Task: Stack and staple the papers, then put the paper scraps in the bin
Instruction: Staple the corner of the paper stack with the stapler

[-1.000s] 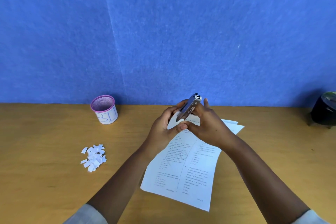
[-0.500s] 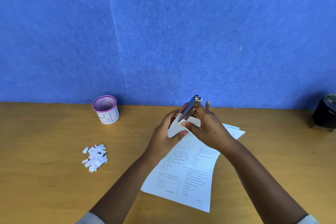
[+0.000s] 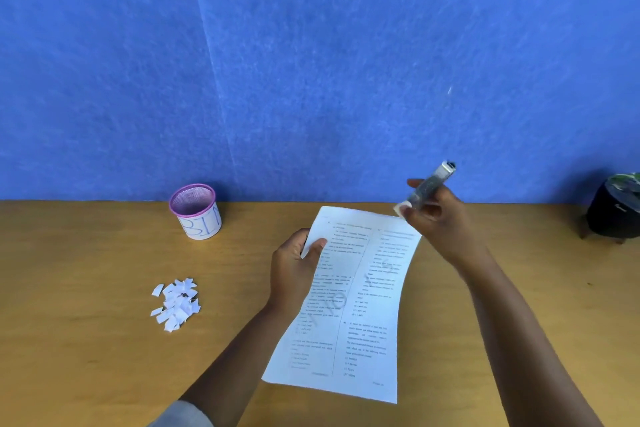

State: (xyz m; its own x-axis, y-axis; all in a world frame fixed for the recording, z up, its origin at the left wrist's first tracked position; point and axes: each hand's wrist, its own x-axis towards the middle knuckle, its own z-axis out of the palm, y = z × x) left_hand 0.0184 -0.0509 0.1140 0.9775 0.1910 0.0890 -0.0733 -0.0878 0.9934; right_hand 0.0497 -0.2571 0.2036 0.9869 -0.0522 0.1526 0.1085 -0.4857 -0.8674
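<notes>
The left hand (image 3: 294,270) pinched the left edge of the papers (image 3: 349,302) at the desk's middle, the right hand (image 3: 433,215) closed around the stapler (image 3: 427,185) above their far right corner, while scraps (image 3: 176,303) and bin (image 3: 195,211) sat apart across bare desk (image 3: 86,288) to the left.

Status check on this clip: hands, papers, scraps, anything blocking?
Left hand grips papers at left edge. Right hand holds stapler, lifted clear. Scraps piled on table, bin upright. Nothing in the way.
</notes>
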